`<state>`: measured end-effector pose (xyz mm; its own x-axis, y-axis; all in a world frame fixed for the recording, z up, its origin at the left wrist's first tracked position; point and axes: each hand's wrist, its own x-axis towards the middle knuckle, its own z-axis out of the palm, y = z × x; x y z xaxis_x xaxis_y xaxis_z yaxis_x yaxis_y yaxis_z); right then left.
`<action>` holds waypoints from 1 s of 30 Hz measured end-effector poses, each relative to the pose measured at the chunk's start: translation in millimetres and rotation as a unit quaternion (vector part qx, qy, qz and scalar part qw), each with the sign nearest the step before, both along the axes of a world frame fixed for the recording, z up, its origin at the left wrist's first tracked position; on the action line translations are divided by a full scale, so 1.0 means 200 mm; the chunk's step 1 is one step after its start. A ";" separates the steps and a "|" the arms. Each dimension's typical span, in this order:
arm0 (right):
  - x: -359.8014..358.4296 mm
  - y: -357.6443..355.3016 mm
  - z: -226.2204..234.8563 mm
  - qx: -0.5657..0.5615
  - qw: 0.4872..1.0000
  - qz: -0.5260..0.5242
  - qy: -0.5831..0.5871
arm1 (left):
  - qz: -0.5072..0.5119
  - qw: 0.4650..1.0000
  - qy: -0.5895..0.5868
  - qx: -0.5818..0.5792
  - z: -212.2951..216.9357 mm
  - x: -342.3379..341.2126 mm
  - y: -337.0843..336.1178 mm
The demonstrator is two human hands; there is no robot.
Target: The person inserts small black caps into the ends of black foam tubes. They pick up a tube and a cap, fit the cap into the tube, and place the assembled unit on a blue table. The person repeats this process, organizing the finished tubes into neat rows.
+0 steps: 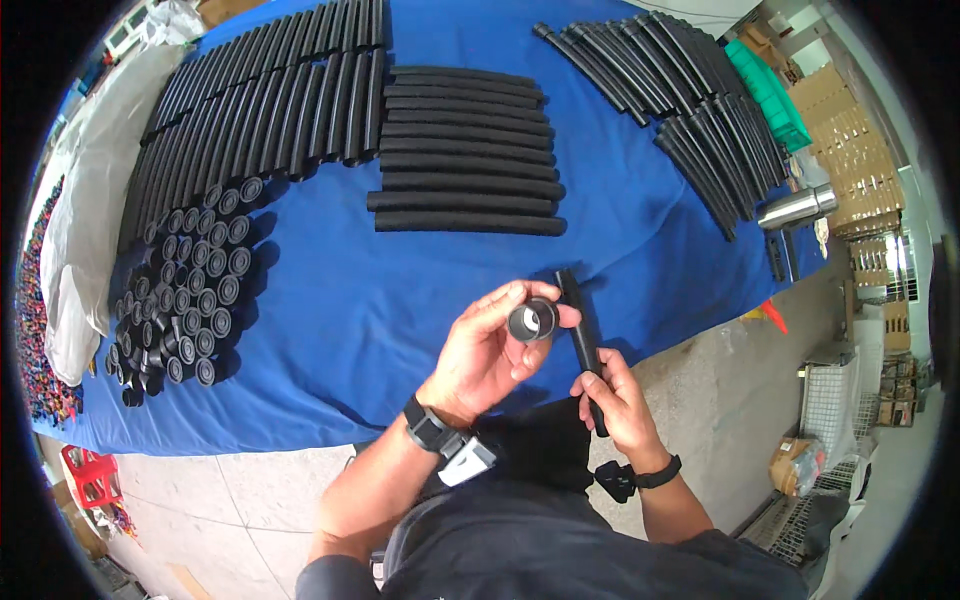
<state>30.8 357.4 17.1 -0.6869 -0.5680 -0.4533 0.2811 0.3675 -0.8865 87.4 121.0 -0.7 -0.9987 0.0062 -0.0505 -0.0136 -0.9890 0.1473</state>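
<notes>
My left hand [482,345] is closed round a black hollow round piece [517,334], its open end turned up toward me. Whether it is a short cap or a longer tube seen end-on, I cannot tell. Just right of it, my right hand [620,400] grips a slim black tube [580,325] low down, the tube slanting up and leftward past the left fingertips. Both hands are over the near edge of the table with the blue cloth [330,290]. Beyond them lies a stack of dull black foam-like sleeves [465,185].
Black round caps [205,262] cluster at the left, below rows of black tubes [300,105]. More black tubes with collared ends [660,65] lie far right, beside a green bin [768,95]. A metal cylinder [797,207] is at the right edge. A red stool [92,475] stands lower left.
</notes>
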 end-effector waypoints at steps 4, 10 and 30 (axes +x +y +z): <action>-0.01 0.00 0.00 0.016 1.000 -0.001 0.005 | -0.040 0.995 0.043 -0.080 0.03 -0.15 -0.15; 0.00 -0.02 0.04 0.040 0.999 0.003 0.007 | -0.047 0.994 0.044 -0.086 -0.04 -0.30 -0.26; 0.07 -0.10 0.16 -0.130 0.988 0.029 -0.078 | 0.102 0.989 -0.019 -0.108 -0.05 -0.25 -0.24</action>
<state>44.4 338.1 48.6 -0.5831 -0.7155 -0.3847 0.4059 0.1536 -0.9009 37.9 73.7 -11.5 -0.9754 -0.2102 -0.0663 0.1732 -0.9169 0.3595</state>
